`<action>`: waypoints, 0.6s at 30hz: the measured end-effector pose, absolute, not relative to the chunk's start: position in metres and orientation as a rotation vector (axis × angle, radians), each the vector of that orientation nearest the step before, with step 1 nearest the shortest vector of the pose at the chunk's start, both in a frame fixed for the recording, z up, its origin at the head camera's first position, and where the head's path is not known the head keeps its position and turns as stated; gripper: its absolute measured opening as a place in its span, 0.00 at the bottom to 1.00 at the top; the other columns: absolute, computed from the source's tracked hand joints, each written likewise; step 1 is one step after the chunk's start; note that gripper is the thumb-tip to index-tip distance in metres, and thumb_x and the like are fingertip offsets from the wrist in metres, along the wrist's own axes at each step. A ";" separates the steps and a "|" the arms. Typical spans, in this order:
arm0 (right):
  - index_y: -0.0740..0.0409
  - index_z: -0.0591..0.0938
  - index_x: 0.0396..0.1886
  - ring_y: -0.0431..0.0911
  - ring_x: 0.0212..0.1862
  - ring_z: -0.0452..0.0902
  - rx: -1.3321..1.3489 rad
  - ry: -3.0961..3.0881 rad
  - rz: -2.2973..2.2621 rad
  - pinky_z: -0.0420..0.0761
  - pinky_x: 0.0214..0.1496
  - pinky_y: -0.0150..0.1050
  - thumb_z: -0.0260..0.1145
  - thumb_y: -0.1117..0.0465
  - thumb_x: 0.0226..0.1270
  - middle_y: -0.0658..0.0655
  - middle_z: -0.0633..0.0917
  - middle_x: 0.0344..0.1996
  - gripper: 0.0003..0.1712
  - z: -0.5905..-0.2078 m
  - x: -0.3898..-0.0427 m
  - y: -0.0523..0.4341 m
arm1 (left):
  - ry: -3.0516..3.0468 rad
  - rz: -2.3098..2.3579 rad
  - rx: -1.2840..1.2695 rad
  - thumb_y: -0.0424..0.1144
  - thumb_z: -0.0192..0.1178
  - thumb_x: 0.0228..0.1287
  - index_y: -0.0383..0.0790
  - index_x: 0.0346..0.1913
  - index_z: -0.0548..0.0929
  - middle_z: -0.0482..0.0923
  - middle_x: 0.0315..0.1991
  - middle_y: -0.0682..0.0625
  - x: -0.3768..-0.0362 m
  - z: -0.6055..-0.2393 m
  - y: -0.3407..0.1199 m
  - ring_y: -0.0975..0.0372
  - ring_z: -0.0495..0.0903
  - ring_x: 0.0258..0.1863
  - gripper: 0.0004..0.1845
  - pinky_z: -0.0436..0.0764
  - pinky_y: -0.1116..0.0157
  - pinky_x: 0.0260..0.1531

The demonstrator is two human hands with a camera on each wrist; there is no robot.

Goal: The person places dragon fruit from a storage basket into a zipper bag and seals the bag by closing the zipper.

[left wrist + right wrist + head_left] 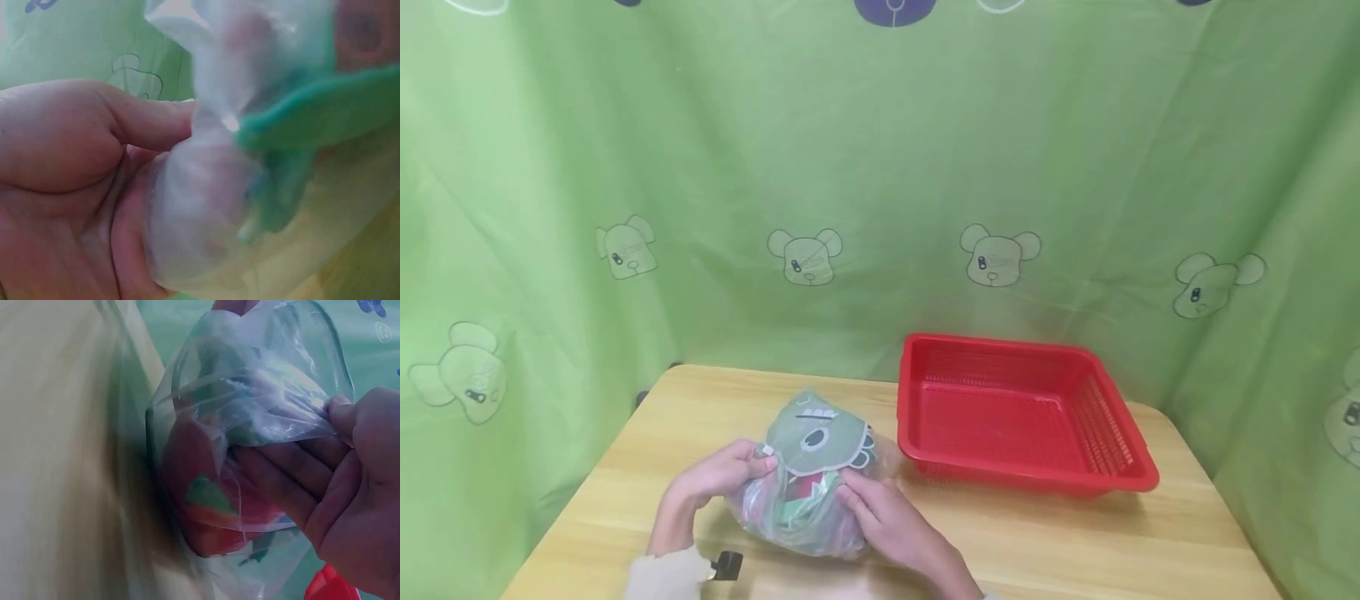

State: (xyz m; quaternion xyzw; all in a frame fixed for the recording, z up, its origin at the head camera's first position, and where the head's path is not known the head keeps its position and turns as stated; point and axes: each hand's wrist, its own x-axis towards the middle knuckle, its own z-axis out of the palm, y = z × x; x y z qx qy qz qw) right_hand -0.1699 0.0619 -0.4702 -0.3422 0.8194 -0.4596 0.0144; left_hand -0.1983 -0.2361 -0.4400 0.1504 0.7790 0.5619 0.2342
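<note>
a clear plastic bag [811,475] holding a green and red soft toy sits on the wooden table [1075,542], left of a red basket [1138,475]. the left hand [718,479] and right hand [887,517] both pinch its film; gripping evenly should keep the toy inside.

Red mesh basket [1120,477] on wooden table [1180,550], at 3 o'clock. Green bear-print cloth [880,167] hangs behind, 12 o'clock.

Light wooden table [1150,542] is carrying a clear plastic bag w/ green-red plush [814,467] centre-front; empty red plastic mesh basket [1015,412] sitting at 2 o'clock.
</note>
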 end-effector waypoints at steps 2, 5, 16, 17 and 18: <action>0.43 0.82 0.54 0.34 0.40 0.78 -1.075 2.569 -1.377 0.82 0.52 0.37 0.48 0.48 0.84 0.40 0.82 0.34 0.16 -0.471 -0.169 0.061 | 2.137 1.524 0.376 0.37 0.50 0.80 0.28 0.43 0.82 0.86 0.29 0.45 -0.199 -0.441 -0.237 0.60 0.86 0.25 0.15 0.86 0.63 0.30; 0.45 0.82 0.60 0.34 0.45 0.79 -1.069 2.613 -1.310 0.82 0.55 0.38 0.48 0.48 0.85 0.42 0.85 0.40 0.19 -0.471 -0.167 0.061 | 2.163 1.501 0.361 0.37 0.50 0.80 0.28 0.44 0.81 0.86 0.30 0.46 -0.199 -0.442 -0.238 0.59 0.86 0.27 0.15 0.87 0.61 0.33; 0.43 0.76 0.40 0.33 0.23 0.63 -1.033 2.695 -1.181 0.77 0.36 0.30 0.49 0.48 0.84 0.41 0.64 0.18 0.12 -0.468 -0.172 0.060 | 2.192 1.525 0.355 0.37 0.47 0.82 0.26 0.46 0.81 0.85 0.35 0.44 -0.204 -0.450 -0.236 0.56 0.84 0.34 0.16 0.84 0.57 0.43; 0.44 0.76 0.39 0.33 0.22 0.62 -1.028 2.694 -1.175 0.76 0.34 0.30 0.49 0.48 0.85 0.42 0.64 0.18 0.13 -0.468 -0.171 0.060 | 2.196 1.527 0.351 0.36 0.46 0.82 0.26 0.46 0.81 0.85 0.34 0.45 -0.205 -0.451 -0.236 0.57 0.83 0.34 0.16 0.83 0.57 0.43; 0.44 0.75 0.38 0.34 0.21 0.60 -1.023 2.687 -1.170 0.74 0.31 0.30 0.49 0.48 0.85 0.42 0.64 0.18 0.13 -0.469 -0.171 0.060 | 2.202 1.531 0.346 0.36 0.46 0.82 0.27 0.46 0.81 0.84 0.34 0.45 -0.205 -0.452 -0.235 0.57 0.82 0.34 0.16 0.83 0.57 0.43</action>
